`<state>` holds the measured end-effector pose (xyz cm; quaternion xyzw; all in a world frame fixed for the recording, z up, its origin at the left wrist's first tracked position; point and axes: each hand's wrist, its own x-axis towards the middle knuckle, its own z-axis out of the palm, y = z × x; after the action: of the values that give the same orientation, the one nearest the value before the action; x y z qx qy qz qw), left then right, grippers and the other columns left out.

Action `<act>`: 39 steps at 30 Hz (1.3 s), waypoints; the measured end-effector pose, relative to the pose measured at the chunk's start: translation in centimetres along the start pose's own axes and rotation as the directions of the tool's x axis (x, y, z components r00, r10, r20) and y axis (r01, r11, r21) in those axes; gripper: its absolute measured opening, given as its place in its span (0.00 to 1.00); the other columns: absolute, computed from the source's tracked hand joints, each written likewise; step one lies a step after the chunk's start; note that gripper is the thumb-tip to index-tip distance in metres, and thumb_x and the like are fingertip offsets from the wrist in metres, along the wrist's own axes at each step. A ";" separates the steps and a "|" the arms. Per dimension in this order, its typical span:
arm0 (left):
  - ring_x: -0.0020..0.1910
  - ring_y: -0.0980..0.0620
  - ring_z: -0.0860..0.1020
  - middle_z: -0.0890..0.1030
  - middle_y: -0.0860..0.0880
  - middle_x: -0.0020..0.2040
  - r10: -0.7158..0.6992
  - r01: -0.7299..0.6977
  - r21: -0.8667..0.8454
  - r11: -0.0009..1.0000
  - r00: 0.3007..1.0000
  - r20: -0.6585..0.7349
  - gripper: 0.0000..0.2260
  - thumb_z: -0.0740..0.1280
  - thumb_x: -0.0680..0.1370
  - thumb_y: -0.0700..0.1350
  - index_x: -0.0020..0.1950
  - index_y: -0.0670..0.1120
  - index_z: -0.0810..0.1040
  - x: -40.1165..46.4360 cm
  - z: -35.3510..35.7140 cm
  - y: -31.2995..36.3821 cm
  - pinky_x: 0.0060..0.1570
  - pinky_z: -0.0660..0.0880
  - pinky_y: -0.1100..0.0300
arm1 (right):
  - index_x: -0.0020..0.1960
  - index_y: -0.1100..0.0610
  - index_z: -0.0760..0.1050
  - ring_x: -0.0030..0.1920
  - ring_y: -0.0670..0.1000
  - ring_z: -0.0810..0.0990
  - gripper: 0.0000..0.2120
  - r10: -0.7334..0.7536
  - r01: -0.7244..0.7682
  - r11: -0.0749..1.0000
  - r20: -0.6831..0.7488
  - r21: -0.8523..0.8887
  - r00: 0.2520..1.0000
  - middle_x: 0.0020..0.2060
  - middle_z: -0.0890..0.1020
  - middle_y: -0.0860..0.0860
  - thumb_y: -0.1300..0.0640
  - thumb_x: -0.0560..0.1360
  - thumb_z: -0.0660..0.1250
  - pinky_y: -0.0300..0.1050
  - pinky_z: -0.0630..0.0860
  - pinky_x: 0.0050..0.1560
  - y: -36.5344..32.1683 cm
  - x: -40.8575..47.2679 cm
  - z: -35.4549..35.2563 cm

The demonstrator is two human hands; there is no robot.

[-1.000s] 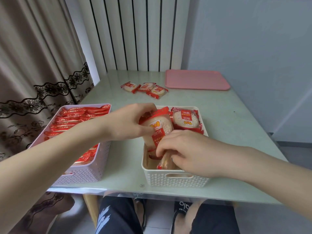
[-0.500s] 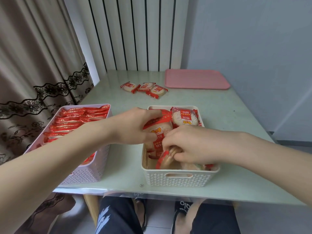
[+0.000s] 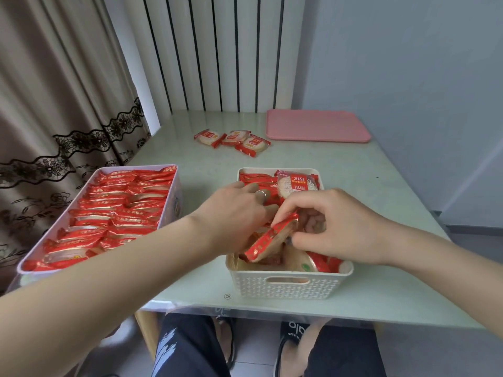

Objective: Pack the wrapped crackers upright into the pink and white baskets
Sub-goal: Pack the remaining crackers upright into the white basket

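Currently right hand (image 3: 340,227) pinching a wrapped cracker (image 3: 270,238) by its glossy red edge, tilted on its way down into the white basket (image 3: 288,287); left hand (image 3: 239,213), ring on one finger, fingers curled down among the packets already standing at the far end, apparently holding them back. Inside the white basket: a few upright at the back, one round pale cracker face-up on top, several lying loose near the front, so roughly partway filled. Beside it, apart on the bench (image 3: 381,295), the pink basket (image 3: 174,202) packed full with neat rows on edge, seemingly done. Three loose crackers (image 3: 234,138) left farther back, near a flat pink tray (image 3: 317,126). Crinkly foil wrappers, woven-pattern plastic walls, smooth pale bench top
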<state>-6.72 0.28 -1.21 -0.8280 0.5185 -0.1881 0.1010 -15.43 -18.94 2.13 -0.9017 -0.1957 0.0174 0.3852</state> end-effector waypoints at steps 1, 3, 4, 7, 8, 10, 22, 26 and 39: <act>0.48 0.44 0.79 0.80 0.47 0.48 -0.022 0.022 0.024 0.999 1.000 -0.013 0.12 0.70 0.74 0.50 0.56 0.50 0.76 0.0 0.2 0.0 0.44 0.71 0.54 | 0.51 0.53 0.83 0.44 0.53 0.85 0.15 0.006 -0.008 0.998 0.035 0.068 0.999 0.44 0.86 0.50 0.68 0.69 0.71 0.52 0.81 0.48 -0.1 0.1 0.0; 0.52 0.45 0.76 0.78 0.47 0.52 -0.115 0.114 0.023 0.993 0.993 0.037 0.17 0.68 0.73 0.51 0.59 0.49 0.71 0.0 0.3 -0.2 0.48 0.70 0.54 | 0.52 0.58 0.82 0.51 0.53 0.85 0.16 0.017 -0.037 0.980 0.103 0.194 0.994 0.49 0.86 0.52 0.73 0.69 0.71 0.52 0.82 0.54 -0.1 0.2 -0.2; 0.53 0.46 0.74 0.77 0.48 0.54 -0.150 0.150 -0.002 0.989 0.986 0.072 0.18 0.67 0.74 0.53 0.60 0.48 0.69 0.0 0.3 -0.3 0.49 0.69 0.54 | 0.52 0.60 0.81 0.53 0.52 0.85 0.16 0.025 -0.060 0.965 0.139 0.257 0.990 0.51 0.86 0.52 0.75 0.69 0.70 0.51 0.82 0.56 -0.1 0.3 -0.4; 0.50 0.50 0.66 0.73 0.50 0.54 -0.186 0.225 -0.245 0.943 0.967 0.172 0.24 0.71 0.71 0.58 0.59 0.49 0.67 -0.5 -0.6 -1.0 0.50 0.66 0.55 | 0.57 0.62 0.78 0.58 0.54 0.82 0.20 0.033 -0.133 0.900 0.239 0.415 0.970 0.55 0.83 0.56 0.73 0.67 0.72 0.46 0.79 0.57 0.5 0.3 -1.3; 0.51 0.51 0.64 0.71 0.52 0.55 -0.182 0.259 -0.360 0.896 0.955 0.234 0.26 0.74 0.69 0.58 0.60 0.50 0.67 -0.6 -1.5 -1.3 0.53 0.67 0.55 | 0.59 0.61 0.76 0.58 0.54 0.82 0.22 0.034 -0.150 0.884 0.258 0.443 0.966 0.56 0.82 0.57 0.70 0.66 0.73 0.46 0.78 0.58 0.6 0.3 -1.6; 0.55 0.52 0.66 0.71 0.55 0.56 -0.133 0.310 -0.554 0.772 0.932 0.336 0.28 0.77 0.68 0.52 0.62 0.52 0.67 -0.9 -3.6 -1.9 0.58 0.67 0.55 | 0.60 0.61 0.75 0.57 0.53 0.80 0.24 0.051 -0.184 0.848 0.269 0.497 0.962 0.54 0.81 0.56 0.63 0.65 0.75 0.46 0.76 0.57 0.9 0.4 -1.8; 0.54 0.56 0.80 0.81 0.52 0.57 -0.203 0.514 -0.840 0.175 0.853 0.480 0.27 0.77 0.71 0.52 0.67 0.50 0.72 -1.7 -3.1 -2.9 0.51 0.76 0.65 | 0.42 0.57 0.80 0.58 0.47 0.81 0.06 0.077 -0.060 0.913 -0.025 0.403 0.997 0.55 0.84 0.46 0.60 0.67 0.75 0.41 0.78 0.58 0.1 0.6 -0.2; 0.39 0.56 0.75 0.78 0.48 0.45 -0.237 0.493 -0.847 0.200 0.863 0.446 0.19 0.78 0.72 0.40 0.58 0.45 0.74 -1.7 -2.7 -3.1 0.40 0.75 0.59 | 0.48 0.63 0.81 0.60 0.47 0.82 0.03 0.048 -0.073 0.914 0.071 0.398 0.996 0.58 0.84 0.48 0.65 0.73 0.71 0.41 0.78 0.58 0.1 0.1 -0.1; 0.48 0.45 0.78 0.77 0.51 0.54 -0.003 0.059 -0.249 0.967 0.976 0.220 0.18 0.68 0.73 0.48 0.63 0.51 0.72 0.1 -1.4 1.4 0.45 0.74 0.53 | 0.55 0.51 0.72 0.42 0.44 0.78 0.12 0.266 -0.217 0.875 0.057 -0.432 0.962 0.42 0.80 0.46 0.51 0.74 0.70 0.38 0.74 0.41 -0.6 -0.9 0.4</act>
<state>-8.45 -0.37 -0.45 -0.8577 0.5112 -0.0298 0.0472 -16.54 -18.65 2.13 -0.9783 -0.1024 0.0744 0.1640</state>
